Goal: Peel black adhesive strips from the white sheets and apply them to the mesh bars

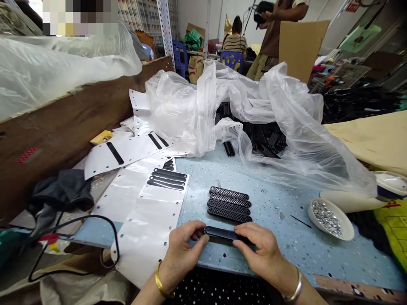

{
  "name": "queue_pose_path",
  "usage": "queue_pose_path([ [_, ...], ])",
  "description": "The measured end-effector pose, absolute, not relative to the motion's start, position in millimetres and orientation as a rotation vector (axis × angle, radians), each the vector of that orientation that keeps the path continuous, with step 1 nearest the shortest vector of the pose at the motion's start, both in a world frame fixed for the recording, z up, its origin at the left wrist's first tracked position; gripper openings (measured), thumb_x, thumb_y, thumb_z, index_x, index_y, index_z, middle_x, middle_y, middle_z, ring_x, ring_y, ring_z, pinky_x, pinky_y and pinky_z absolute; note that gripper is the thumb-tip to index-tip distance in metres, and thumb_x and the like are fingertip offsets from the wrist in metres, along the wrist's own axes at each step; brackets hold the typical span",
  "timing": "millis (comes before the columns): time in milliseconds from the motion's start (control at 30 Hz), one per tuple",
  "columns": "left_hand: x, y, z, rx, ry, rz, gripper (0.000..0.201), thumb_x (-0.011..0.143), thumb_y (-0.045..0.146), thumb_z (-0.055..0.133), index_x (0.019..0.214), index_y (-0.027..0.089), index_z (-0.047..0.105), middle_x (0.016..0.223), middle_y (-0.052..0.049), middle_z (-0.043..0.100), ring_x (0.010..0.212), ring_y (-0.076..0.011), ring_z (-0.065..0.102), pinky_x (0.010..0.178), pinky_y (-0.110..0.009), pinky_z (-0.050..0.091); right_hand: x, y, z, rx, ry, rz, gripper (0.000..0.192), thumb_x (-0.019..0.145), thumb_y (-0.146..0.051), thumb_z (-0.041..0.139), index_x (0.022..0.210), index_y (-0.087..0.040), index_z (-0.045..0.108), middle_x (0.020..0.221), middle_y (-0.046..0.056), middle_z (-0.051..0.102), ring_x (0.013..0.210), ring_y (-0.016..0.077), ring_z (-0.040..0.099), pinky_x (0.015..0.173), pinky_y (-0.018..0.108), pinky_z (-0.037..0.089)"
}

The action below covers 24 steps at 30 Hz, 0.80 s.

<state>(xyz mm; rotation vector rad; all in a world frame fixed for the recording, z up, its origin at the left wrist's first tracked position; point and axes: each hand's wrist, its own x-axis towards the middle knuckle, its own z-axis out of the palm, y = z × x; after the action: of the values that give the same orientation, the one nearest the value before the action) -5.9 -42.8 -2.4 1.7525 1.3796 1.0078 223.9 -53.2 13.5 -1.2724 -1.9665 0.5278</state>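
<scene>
Black strip [222, 232], black perforated strips [229, 204], speckled pale-blue table [280, 250], white bowl [330, 219].

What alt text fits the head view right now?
Left hand and right hand hold a black strip by its ends over a blue table, near four stacked perforated strips and a bowl of small metal parts.
</scene>
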Motion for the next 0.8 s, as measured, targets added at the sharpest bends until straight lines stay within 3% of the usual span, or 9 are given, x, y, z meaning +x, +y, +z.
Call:
queue_pose_path([
  [800, -4.6, -40.5, 2.4, 1.767, 1.362, 0.982, 0.014, 0.076, 0.016, 0.065, 0.089, 0.019, 0.069, 0.067, 0.001, 0.068, 0.058, -0.0135, 0.063, 0.057, -0.026, 0.053, 223.9, -51.8, 14.3, -1.276, -1.982, 0.621, 0.011, 0.081, -0.013, 0.064, 0.090, -0.016, 0.069, 0.085, 0.008, 0.070, 0.075, 0.0214, 0.065, 0.067, 0.035, 0.053],
])
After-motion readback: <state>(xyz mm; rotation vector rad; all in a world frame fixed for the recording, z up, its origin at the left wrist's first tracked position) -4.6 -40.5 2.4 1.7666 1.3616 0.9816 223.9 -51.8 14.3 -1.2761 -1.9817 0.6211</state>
